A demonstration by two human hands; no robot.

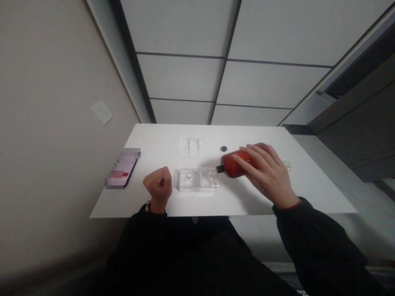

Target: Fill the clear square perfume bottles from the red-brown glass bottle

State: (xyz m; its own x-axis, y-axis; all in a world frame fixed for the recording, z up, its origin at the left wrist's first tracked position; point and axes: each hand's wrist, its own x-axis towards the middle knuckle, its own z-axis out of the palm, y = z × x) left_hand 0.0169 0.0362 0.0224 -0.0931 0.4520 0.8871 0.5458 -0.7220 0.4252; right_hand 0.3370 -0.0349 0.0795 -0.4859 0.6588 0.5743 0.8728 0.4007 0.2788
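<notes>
My right hand (267,172) is wrapped around an amber-red bottle (231,165), tipped on its side with its neck pointing left. The bottle's black neck (220,169) is over the right edge of a clear plastic box (189,183) with two square compartments. Inside the right compartment is something clear that I cannot make out; a round clear shape shows in the left one. To the left of the box my left hand (158,183) is closed in a fist, apart from the box, with nothing visible in it. A small black cap (224,148) lies behind the bottle.
On the white table (247,201), a clear bag (182,148) with two small whitish pieces lies behind the box. A phone (125,168) rests at the left edge. Something pale (287,166) is partly hidden behind my right hand. A panelled wall (182,78) stands behind the table.
</notes>
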